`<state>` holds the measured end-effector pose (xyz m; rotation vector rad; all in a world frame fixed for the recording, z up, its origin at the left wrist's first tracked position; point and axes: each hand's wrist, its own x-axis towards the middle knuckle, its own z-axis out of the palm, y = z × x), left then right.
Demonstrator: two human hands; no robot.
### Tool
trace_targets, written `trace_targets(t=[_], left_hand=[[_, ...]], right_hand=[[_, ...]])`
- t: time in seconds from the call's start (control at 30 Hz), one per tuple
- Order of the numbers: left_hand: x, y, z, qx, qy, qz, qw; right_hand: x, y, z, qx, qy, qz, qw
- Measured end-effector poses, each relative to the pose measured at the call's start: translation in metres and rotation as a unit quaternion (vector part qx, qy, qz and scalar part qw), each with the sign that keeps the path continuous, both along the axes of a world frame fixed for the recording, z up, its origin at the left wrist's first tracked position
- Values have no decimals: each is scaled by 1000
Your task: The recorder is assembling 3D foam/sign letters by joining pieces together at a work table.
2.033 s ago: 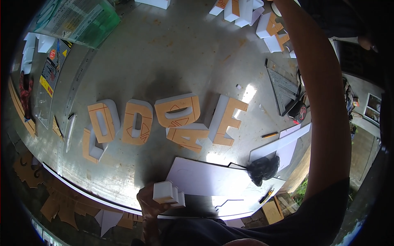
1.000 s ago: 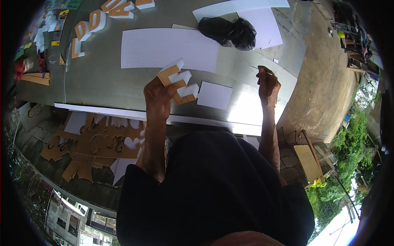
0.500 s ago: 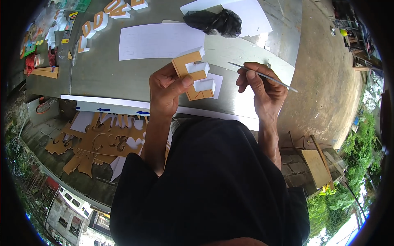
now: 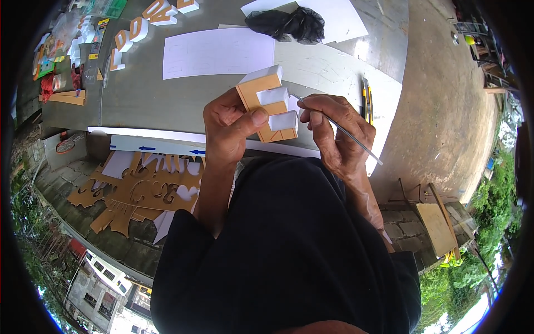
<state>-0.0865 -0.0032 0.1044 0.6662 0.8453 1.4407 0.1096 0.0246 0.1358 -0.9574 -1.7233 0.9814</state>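
My left hand [image 4: 228,128] grips a block letter [image 4: 250,92] with a tan face and white sides, its thumb pressed on the face. Its three arms point to the right, and a small reddish mark shows on the lowest. In my right hand [image 4: 342,131] is a thin grey metal rod [image 4: 362,147] with a tapered tip, pinched between thumb and fingers. The tip is beside the end of the letter's middle arm; whether they touch I cannot tell. Beyond my right hand lies a yellow and black utility knife [image 4: 367,100].
White paper sheets [image 4: 217,53] and a crumpled black mesh cloth [image 4: 286,25] lie on the grey table [image 4: 144,100]. More block letters [image 4: 123,40] stand far left, near bagged supplies [image 4: 64,36]. Tan cut-out scraps [image 4: 133,186] are piled below the table's front edge.
My right hand has moved left and slightly down, bringing the rod's tip up to the letter. The utility knife now shows beyond it. The letter has shifted slightly right and down.
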Motion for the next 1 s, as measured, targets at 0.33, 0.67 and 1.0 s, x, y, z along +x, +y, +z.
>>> trace_targets(t=[0.33, 0.67, 1.0], left_hand=[[-5, -5, -8, -1, 27, -33, 999], [3, -3, -4, -5, 7, 3, 1000], [-1, -7, -8, -14, 35, -39, 999]], right_hand=[[1, -1, -4, 39, -29, -3, 999], [6, -2, -2, 64, -44, -17, 997], [8, -1, -7, 87, -71, -4, 994]])
